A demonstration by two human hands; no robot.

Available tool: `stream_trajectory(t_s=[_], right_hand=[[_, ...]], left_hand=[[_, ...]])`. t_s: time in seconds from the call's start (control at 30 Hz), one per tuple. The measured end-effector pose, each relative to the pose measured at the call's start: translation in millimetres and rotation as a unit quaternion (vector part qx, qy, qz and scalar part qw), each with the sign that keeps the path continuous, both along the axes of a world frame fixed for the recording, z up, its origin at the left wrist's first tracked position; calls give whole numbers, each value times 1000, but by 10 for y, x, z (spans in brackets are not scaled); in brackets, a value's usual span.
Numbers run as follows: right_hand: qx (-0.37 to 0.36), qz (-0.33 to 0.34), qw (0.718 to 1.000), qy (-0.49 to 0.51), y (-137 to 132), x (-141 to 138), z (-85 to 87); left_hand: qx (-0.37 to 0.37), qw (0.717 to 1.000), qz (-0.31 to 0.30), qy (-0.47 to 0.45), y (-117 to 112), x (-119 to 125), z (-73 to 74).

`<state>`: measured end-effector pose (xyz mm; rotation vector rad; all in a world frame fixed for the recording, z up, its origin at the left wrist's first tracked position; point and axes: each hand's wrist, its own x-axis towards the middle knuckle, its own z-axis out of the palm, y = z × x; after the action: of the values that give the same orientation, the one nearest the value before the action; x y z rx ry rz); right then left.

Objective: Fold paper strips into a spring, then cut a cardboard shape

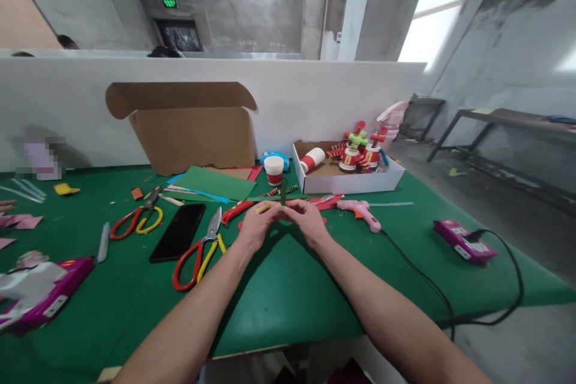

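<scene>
My left hand and my right hand meet fingertip to fingertip over the green table. Both pinch the lower end of a narrow green paper strip, which stands upright between them. A small pale yellow piece shows at my left fingers; whether it is held or lies behind them I cannot tell. Just beyond the hands are a red-and-white paper cup and red-handled pliers or cutters, partly hidden. A pink glue gun lies right of my right hand.
Large scissors, a black phone and smaller scissors lie left. Colored paper is behind, before an open cardboard box. A white tray holds cup figures. A cord runs by a purple power box. Another person's hand shows far left.
</scene>
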<state>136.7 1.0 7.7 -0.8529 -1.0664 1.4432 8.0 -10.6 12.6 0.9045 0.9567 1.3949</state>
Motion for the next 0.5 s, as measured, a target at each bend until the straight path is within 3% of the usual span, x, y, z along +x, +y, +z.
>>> stream_trajectory(t_s=[0.2,0.5], right_hand=[[-19,15,1000,-13,-18,17,21],[-85,42,995,34,1,52,18]], left_hand=[[18,999,27,18,13,4,-20],[19,999,11,39,17,-8,-34]])
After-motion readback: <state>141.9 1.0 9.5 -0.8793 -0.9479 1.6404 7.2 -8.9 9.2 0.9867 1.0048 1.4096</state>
